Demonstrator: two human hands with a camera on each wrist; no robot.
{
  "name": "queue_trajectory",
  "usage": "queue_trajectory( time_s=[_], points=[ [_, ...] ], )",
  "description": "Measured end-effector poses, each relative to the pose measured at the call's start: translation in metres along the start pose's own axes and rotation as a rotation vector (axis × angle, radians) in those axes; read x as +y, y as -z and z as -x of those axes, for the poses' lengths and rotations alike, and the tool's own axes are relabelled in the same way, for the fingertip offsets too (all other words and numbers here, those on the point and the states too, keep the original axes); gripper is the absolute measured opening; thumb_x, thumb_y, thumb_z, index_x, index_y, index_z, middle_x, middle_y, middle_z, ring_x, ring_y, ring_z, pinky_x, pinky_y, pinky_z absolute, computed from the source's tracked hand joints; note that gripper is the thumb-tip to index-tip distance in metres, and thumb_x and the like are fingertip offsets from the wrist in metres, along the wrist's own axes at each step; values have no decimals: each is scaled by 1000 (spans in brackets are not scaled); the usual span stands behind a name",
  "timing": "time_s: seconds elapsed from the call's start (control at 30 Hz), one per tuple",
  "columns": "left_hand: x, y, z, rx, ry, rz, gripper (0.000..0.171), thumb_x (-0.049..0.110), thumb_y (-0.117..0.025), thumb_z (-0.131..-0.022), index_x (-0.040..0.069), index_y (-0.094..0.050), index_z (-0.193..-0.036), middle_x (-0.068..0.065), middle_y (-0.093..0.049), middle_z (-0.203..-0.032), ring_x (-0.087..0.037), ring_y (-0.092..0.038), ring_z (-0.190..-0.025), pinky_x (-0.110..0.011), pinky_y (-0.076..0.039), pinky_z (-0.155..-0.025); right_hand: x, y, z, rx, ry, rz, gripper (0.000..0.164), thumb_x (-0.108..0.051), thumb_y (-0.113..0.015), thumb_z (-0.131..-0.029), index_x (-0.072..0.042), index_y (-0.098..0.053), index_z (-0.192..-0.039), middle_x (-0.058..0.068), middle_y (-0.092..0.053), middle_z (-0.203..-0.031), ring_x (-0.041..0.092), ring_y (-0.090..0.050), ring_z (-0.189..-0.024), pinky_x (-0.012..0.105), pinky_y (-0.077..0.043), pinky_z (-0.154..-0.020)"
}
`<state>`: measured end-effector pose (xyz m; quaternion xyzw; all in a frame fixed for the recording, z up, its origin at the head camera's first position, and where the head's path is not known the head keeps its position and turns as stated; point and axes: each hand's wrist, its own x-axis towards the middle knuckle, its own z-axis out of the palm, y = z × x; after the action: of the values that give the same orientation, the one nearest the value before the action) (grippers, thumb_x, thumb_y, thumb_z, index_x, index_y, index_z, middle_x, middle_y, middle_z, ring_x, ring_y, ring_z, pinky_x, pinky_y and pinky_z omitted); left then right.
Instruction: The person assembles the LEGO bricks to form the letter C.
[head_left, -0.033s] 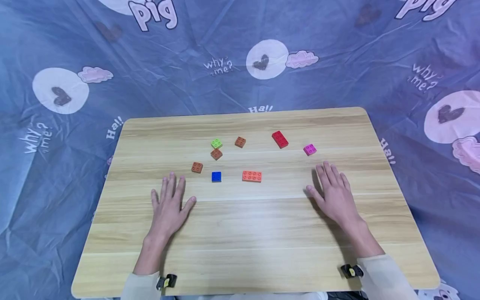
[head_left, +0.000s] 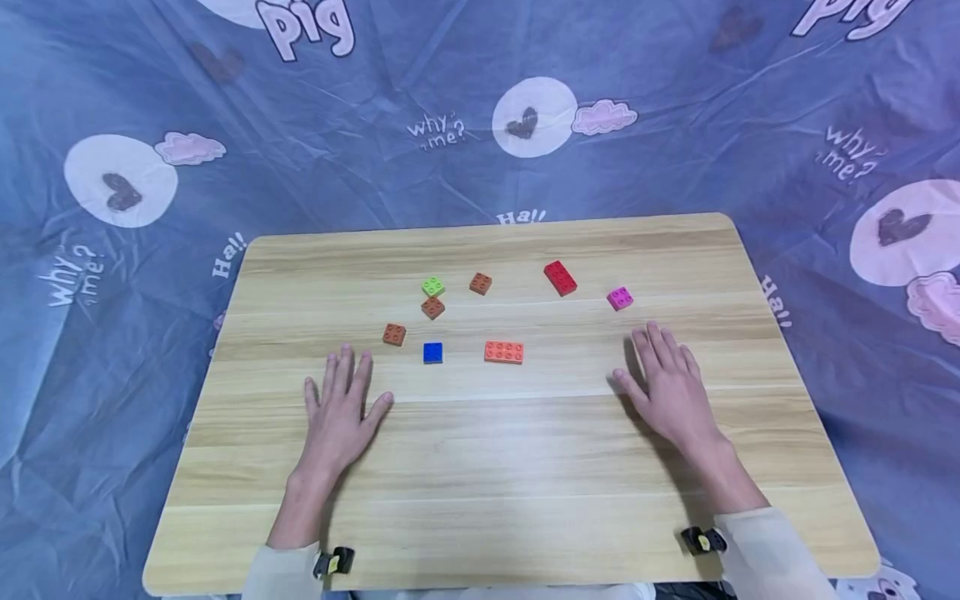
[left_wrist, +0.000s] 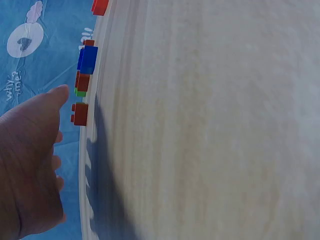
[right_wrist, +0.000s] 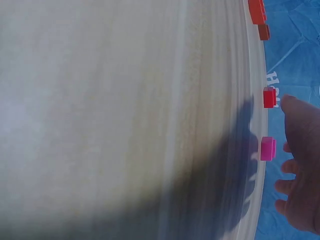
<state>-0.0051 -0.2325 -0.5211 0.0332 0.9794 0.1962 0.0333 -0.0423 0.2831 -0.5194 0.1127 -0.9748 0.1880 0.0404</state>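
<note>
My left hand point(head_left: 337, 425), fingers straight and spread, hovers palm down over the left of the table, its shadow apart from it in the left wrist view. Nearest to it are a brown toy brick point(head_left: 393, 335) and a blue brick point(head_left: 432, 353). On the right, my right hand point(head_left: 672, 400) is likewise held flat over the wood with straight fingers and holds nothing. Just beyond its fingertips lies a magenta brick point(head_left: 620, 298). An orange-red eight-stud brick point(head_left: 504, 352) lies between the hands, and a longer red brick point(head_left: 560, 278) lies farther back.
Toward the back, a lime green brick point(head_left: 432, 287) lies against a second brown brick point(head_left: 432, 308); a third brown brick point(head_left: 481, 284) is to their right. The wooden table point(head_left: 495, 475) has rounded corners. A blue printed cloth point(head_left: 337, 150) hangs behind it and at its sides.
</note>
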Motion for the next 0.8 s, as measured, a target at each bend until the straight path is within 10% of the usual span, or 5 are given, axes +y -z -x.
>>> queue_trajectory(
  time_s=[0.27,0.5,0.8],
  points=[
    [16,-4,-4,69,-118,79,74,43,-63,-105,13,-33,-166,-18,-17,-175,-42,-9,-162,-75,-3,-124,2,-2,-11,98,-64,-178,69,-36,-67,-105,8,-44,-153,34,-39,-160,56,-37,-146,73,-29,-118],
    [68,-21,-29,139,-403,501,58,10,-77,-95,6,-57,-149,-15,-44,-162,-33,-39,-152,-58,-31,-126,11,-16,-46,279,-256,-452,65,-23,-80,-96,5,-51,-147,31,-56,-139,49,-56,-126,65,-46,-106],
    [128,-61,-85,79,-396,665,52,9,-79,-94,6,-62,-143,-5,-57,-151,-24,-53,-142,-41,-39,-123,11,-31,-102,276,-393,-472,72,-31,-81,-95,5,-50,-149,27,-55,-136,39,-54,-123,50,-47,-105]
  ],
)
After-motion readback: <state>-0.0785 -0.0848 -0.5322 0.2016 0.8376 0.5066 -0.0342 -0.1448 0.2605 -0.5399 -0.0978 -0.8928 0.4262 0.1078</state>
